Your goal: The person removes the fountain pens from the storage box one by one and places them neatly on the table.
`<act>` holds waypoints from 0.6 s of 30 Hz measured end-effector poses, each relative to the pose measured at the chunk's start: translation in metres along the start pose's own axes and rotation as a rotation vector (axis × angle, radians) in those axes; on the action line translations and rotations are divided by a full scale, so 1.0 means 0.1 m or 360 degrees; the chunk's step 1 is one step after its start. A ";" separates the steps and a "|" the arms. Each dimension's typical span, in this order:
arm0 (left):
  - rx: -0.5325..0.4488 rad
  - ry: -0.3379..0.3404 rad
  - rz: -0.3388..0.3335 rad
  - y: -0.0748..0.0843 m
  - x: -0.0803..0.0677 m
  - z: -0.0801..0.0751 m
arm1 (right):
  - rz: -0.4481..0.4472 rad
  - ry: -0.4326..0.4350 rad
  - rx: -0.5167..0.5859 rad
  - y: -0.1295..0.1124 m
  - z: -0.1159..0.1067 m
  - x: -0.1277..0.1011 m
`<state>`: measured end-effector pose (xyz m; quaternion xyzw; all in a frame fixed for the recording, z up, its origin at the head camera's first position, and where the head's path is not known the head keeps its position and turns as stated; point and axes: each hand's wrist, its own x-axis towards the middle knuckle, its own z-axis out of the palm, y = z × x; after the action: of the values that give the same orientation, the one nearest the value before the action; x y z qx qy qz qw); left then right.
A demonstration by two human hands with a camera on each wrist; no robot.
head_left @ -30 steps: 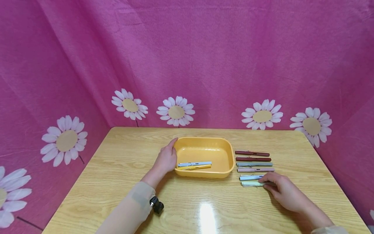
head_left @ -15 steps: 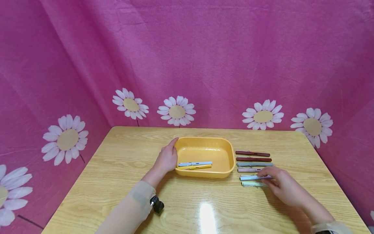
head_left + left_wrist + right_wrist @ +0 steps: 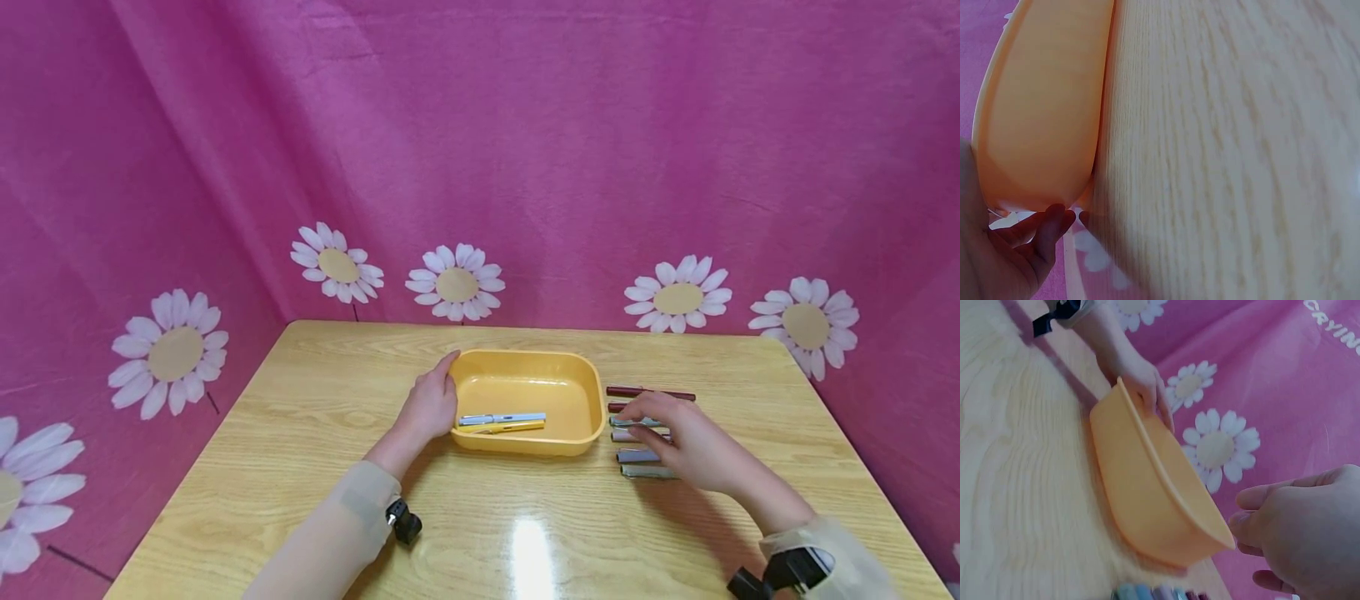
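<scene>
Right hand (image 3: 693, 446) hid most of pen row (image 3: 637, 457) right of tray (image 3: 525, 442); only left ends showed. Fingers curved loosely over middle pens; grip could not be told. Left hand (image 3: 429, 406) cupped tray's left rim, fingers curled round it. Tray yellow, holding blue pen (image 3: 501, 418) and yellow pen (image 3: 502, 428). Wrist views blurred.

We saw bright, even overhead light, with white glare on the desk (image 3: 531, 554) near its front edge. Head view was sharp, edges bowed. Both wrist views were soft and motion-blurred.
</scene>
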<state>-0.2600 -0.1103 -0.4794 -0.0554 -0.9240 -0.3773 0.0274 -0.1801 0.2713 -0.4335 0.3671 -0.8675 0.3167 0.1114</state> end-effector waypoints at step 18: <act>-0.0037 -0.0020 -0.0026 0.01 0.00 0.00 | 0.0040 -0.0078 0.0236 -0.03 0.34 0.57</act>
<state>-0.2595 -0.1093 -0.4790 -0.0505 -0.9201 -0.3880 0.0180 -0.2163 0.2157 -0.4345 0.3711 -0.8486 0.3724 0.0586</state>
